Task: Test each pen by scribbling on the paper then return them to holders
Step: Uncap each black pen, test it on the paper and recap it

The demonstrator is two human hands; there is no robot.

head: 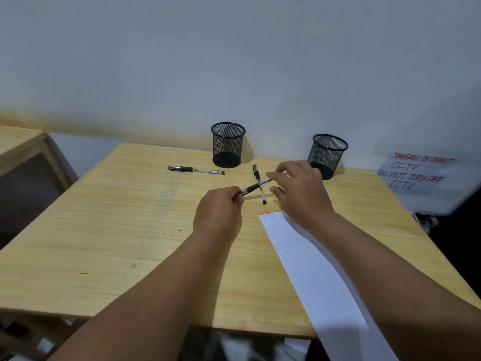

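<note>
**While held between both hands: one pen, two loose**

Left hand (217, 204) closed on grip end of held pen (256, 186); right hand (299, 188) half open, fingertips at far end. Crossed beneath: second pen (261, 190) on tabletop (104, 230). Third pen (195, 170) farther left. Paper (312, 269) near right; both holders (228, 144) empty behind. Risk: nudging second pen, causing roll.

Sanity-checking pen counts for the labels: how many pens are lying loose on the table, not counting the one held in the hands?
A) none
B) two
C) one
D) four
B: one pen lies left of the left holder, and another pen lies between the holders, under the held pen that the left hand grips while the right hand touches its far end.
</note>
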